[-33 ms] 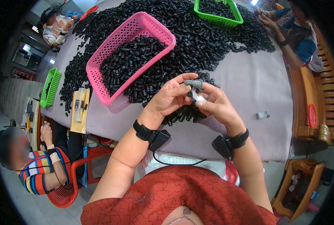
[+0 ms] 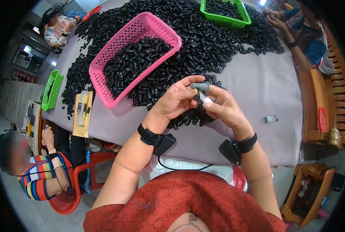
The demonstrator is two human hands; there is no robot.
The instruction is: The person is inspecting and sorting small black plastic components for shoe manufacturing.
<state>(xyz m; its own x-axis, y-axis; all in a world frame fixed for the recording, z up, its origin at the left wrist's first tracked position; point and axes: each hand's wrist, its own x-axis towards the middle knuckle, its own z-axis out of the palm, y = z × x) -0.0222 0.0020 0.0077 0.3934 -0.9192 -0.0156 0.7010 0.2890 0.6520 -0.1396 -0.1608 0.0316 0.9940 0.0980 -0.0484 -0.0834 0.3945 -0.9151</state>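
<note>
My left hand [image 2: 175, 98] and my right hand [image 2: 223, 106] meet above the near edge of a heap of small black cylindrical pieces [image 2: 203, 50]. A thick grey finger sleeve [image 2: 200, 86] sits at the tip of my right index finger. Between the right thumb and fingers is a shiny white, flat, small thing [image 2: 202, 98], partly covered by the thumb. The left thumb and fingers are pinched up against it; whatever small piece they hold is hidden.
A pink basket [image 2: 174, 40] of black pieces stands on the heap. Green baskets [image 2: 226, 22] are at the back and left. A yellow envelope [image 2: 78, 116] lies left, a grey sleeve-like object [image 2: 271, 118] right. Other people sit around the table.
My right thumb has shifted slightly over the shiny white thing, which tilts a little differently. Everything else stays the same.
</note>
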